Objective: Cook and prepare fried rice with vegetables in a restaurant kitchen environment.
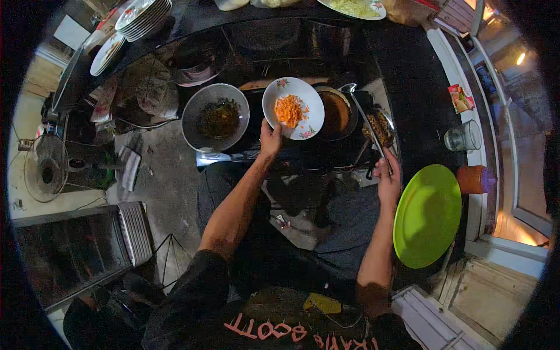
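My left hand [272, 138] grips the rim of a white flower-patterned plate [308, 118]. Chopped orange food [288, 111], which looks like carrot, is heaped on it. The plate is held up over the stove area, partly covering a pan of brown liquid [336, 114]. My right hand [389, 175] holds the handle of a long metal ladle [366, 117], its bowl end beside that pan. Under the ladle sits a dish of dark brown food [379, 127]. Left of the plate, a grey metal bowl [192, 120] contains dark green-brown food [221, 118].
A lime-green oval tray [428, 216] lies to the right, near a drinking glass [463, 136], a red packet [460, 98] and an orange container [473, 179]. Stacked plates [146, 19] stand far left. At the back is a plate of pale shreds [352, 8]. A fan [46, 168] stands left.
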`<state>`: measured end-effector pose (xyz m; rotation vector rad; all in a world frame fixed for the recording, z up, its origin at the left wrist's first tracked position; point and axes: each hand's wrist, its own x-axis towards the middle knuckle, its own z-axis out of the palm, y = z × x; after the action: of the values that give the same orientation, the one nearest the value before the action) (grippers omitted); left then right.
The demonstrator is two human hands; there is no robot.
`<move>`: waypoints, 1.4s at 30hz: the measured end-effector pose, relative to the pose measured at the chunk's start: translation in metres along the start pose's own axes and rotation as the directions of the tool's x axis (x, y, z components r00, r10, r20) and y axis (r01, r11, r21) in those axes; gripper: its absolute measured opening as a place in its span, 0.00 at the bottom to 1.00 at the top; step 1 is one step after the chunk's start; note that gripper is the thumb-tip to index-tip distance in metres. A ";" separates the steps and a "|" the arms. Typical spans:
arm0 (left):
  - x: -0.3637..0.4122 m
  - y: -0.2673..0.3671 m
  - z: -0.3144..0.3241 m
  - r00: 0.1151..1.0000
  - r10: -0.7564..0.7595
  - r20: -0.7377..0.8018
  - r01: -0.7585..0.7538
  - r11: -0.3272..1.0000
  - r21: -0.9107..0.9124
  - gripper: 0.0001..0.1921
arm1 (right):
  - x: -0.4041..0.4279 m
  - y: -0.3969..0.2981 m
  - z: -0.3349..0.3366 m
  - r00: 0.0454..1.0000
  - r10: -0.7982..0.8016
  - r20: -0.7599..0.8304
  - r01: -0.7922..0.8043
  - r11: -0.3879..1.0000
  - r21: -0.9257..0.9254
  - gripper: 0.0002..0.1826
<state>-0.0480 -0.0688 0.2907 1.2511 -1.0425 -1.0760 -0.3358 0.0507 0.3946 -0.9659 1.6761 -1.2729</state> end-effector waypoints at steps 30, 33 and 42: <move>0.013 -0.017 0.034 0.995 -0.046 -0.094 0.041 0.998 -0.054 0.12 | -0.055 -0.029 0.005 0.958 -0.238 0.161 0.286 0.850 -0.442 0.15; 0.012 -0.021 0.044 0.996 0.001 -0.092 -0.009 0.996 -0.084 0.12 | -0.050 -0.020 0.004 0.913 -0.349 0.209 0.407 0.802 -0.438 0.15; 0.010 -0.021 0.049 0.998 0.039 -0.040 -0.039 0.999 -0.015 0.13 | -0.050 -0.020 -0.001 0.929 -0.326 0.176 0.368 0.749 -0.551 0.14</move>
<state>-0.0948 -0.0881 0.2718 1.2298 -1.0226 -1.0240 -0.3158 0.0924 0.4214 -1.7390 1.9307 -0.9335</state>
